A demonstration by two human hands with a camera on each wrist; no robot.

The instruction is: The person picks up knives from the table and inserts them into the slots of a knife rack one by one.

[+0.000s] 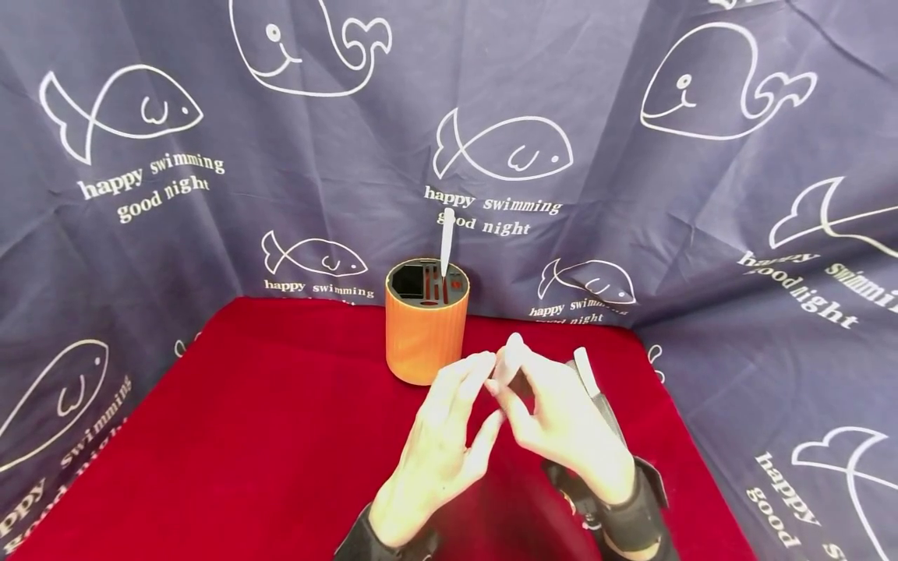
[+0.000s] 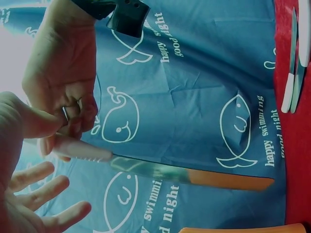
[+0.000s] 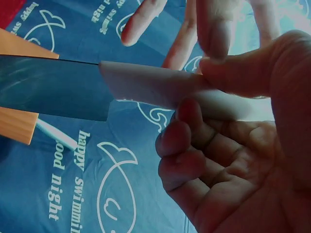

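My right hand [image 1: 568, 413] pinches the pale handle of a kitchen knife [image 3: 141, 82] between thumb and curled fingers. In the left wrist view, the knife's broad metal blade [image 2: 150, 170] extends away from the hands, part of it looking orange. In the head view the hands hide most of it. My left hand [image 1: 435, 444] is beside the handle, its fingers fairly straight and its fingertips close to the right hand's; whether they touch the handle is hard to tell. Beyond both hands stands an orange round knife block [image 1: 424, 343], with a white-handled item [image 1: 447, 238] upright in its slotted black top.
More white-handled knives [image 2: 291, 73] lie on the red cloth [image 1: 281, 436] to the right, partly behind my right hand and wrist in the head view. A grey-blue curtain [image 1: 337, 187] with fish and whale drawings hangs behind and around the table.
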